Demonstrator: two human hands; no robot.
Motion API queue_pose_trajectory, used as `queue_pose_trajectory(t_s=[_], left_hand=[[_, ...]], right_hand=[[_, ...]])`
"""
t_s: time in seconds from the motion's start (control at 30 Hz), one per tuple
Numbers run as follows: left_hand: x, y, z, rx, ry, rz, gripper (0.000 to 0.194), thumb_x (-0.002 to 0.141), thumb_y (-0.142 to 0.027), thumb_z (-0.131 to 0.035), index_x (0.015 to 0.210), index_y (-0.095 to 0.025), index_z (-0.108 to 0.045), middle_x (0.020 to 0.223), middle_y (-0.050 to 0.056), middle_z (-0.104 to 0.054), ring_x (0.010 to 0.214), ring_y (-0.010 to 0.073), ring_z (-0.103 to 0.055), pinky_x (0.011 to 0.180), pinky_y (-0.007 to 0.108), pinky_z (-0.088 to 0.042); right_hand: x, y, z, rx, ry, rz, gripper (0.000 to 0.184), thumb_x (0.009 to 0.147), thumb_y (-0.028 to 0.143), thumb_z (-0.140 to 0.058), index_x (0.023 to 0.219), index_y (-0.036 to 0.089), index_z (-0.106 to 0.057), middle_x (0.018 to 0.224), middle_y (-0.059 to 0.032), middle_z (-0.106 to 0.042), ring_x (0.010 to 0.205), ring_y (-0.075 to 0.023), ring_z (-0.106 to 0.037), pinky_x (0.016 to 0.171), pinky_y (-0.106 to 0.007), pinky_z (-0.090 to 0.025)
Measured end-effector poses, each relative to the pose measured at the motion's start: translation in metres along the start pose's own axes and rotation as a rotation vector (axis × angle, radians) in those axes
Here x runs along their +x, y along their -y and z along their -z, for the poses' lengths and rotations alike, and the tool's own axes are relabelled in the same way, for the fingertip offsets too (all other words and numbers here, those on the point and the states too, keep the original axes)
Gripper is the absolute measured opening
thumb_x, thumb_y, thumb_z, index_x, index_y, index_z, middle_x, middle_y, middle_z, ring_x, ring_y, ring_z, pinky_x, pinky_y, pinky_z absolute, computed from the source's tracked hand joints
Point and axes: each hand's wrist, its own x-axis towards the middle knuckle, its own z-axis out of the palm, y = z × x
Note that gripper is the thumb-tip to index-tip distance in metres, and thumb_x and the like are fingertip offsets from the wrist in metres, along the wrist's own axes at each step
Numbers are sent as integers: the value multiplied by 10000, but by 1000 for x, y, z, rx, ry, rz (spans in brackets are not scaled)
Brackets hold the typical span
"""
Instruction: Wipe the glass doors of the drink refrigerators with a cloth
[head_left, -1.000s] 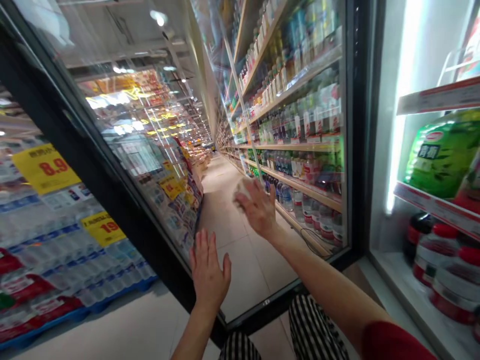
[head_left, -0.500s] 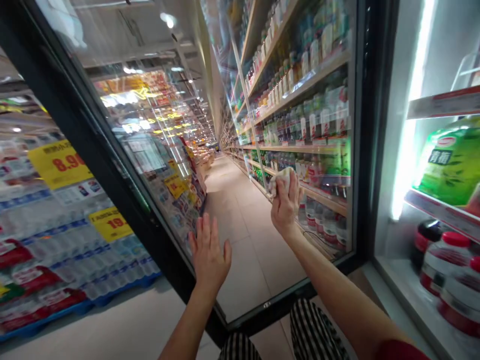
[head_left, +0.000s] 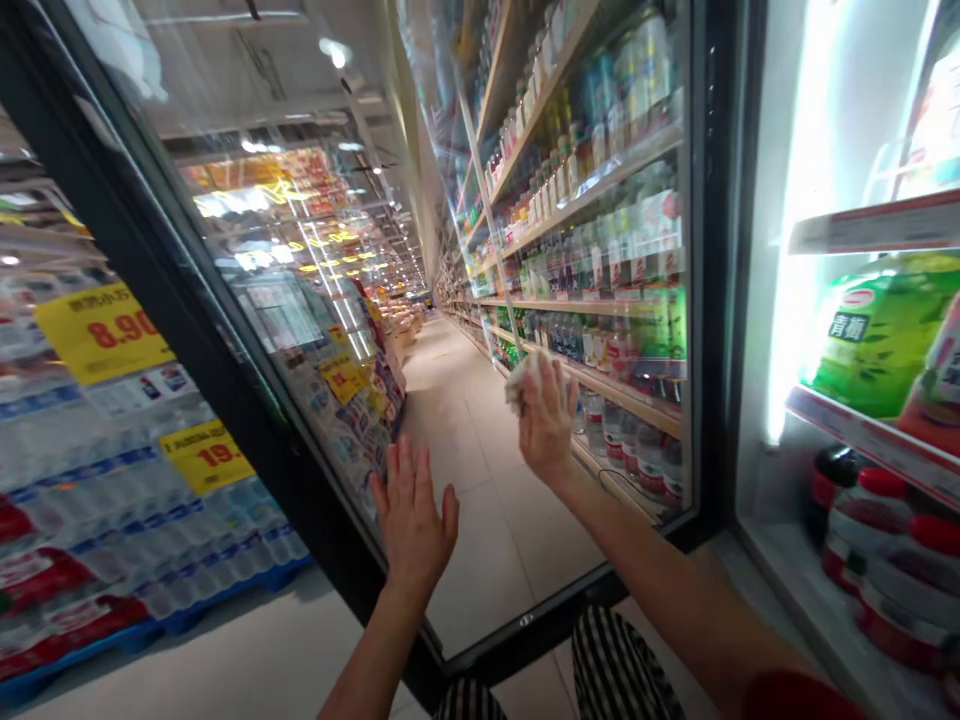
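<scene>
A black-framed glass door (head_left: 480, 540) stands swung out in front of me, with shelves of bottles showing in its pane. My right hand (head_left: 546, 425) presses a crumpled whitish cloth (head_left: 517, 385) against the glass, right of the middle; its fingers are slightly blurred. Lower and to the left, my left hand (head_left: 416, 515) lies flat on or close against the pane, fingers stretched, holding nothing. Whether its palm touches the glass I cannot tell.
A lit cooler on the right holds a green drink pack (head_left: 862, 340) and red-capped bottles (head_left: 877, 520). To the left, stacked bottle packs carry yellow price signs (head_left: 101, 330). My knees in checked trousers (head_left: 622, 665) are by the door's bottom frame (head_left: 540, 615).
My right hand has moved left and slightly down across the glass with the cloth. The left hand stays in nearly the same place. The view has shifted a little.
</scene>
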Motion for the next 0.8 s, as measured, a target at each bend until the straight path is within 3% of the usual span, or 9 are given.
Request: queue_pose_trajectory(t_s=[0.13, 0.33, 0.37, 0.47, 0.53, 0.6, 0.7, 0.73, 0.8], left_hand=[[0, 1, 0, -7, 11, -3, 697, 815, -243, -483, 1406, -170, -122, 1454, 140, -209, 1354, 259, -157, 1079, 494, -170], [0, 0, 0, 5, 6, -12, 711, 818, -248, -488, 1408, -172, -98, 1450, 149, -214, 1354, 262, -154, 1077, 504, -162], [0, 0, -1, 3, -2, -6, 710, 819, -251, -489, 1408, -171, -101, 1449, 150, -218, 1354, 262, -152, 1077, 506, -161], [-1, 1, -1, -4, -11, 2, 700, 817, -256, -490, 1406, -168, -121, 1447, 151, -222, 1353, 262, -156, 1079, 502, -156], [-2, 2, 1, -3, 4, -8, 697, 816, -254, -489, 1405, -166, -127, 1447, 150, -224, 1352, 261, -162, 1079, 494, -160], [-2, 3, 3, -1, 21, -22, 700, 813, -247, -488, 1406, -162, -127, 1443, 154, -237, 1351, 259, -172, 1078, 487, -173], [1, -3, 5, -1, 6, -33, 700, 805, -239, -495, 1402, -144, -143, 1429, 172, -266, 1348, 263, -179, 1074, 492, -181], [4, -6, 4, -5, -4, -44, 696, 803, -237, -495, 1400, -139, -152, 1425, 177, -273, 1348, 262, -180, 1074, 493, -178], [15, -14, 1, -18, -21, -85, 681, 802, -234, -490, 1395, -131, -171, 1419, 179, -285, 1349, 258, -178, 1077, 490, -168]], right_hand=[[-2, 6, 0, 16, 83, 198, 426, 846, 170, -396, 1261, 249, -451, 1307, -62, -501, 1353, -200, -211, 1095, -467, -163], [10, -4, -3, -16, -45, -145, 496, 872, 186, -325, 1367, 189, -298, 1427, -124, -322, 1367, -227, -159, 1077, -491, -184], [7, 3, -4, 9, -23, -91, 490, 867, 185, -339, 1357, 198, -318, 1423, -114, -333, 1367, -230, -157, 1079, -490, -180], [-9, 23, -3, 98, 125, 300, 450, 844, 193, -421, 1283, 294, -417, 1373, -23, -427, 1356, -201, -199, 1104, -465, -141], [-12, 19, -2, 104, 178, 447, 441, 835, 185, -445, 1248, 339, -441, 1348, 16, -458, 1344, -174, -235, 1112, -459, -117], [-5, -2, 0, 44, 139, 322, 452, 843, 168, -422, 1269, 316, -422, 1364, -17, -439, 1344, -175, -236, 1102, -469, -133], [12, -34, 4, -66, -16, -73, 481, 862, 174, -362, 1340, 225, -339, 1421, -116, -337, 1356, -212, -202, 1069, -492, -193], [15, -38, 5, -82, -37, -136, 488, 865, 183, -355, 1350, 208, -323, 1433, -132, -306, 1360, -222, -187, 1063, -492, -205], [14, -35, 7, -70, 2, -63, 481, 859, 186, -374, 1338, 219, -348, 1435, -122, -305, 1361, -227, -181, 1065, -483, -212]])
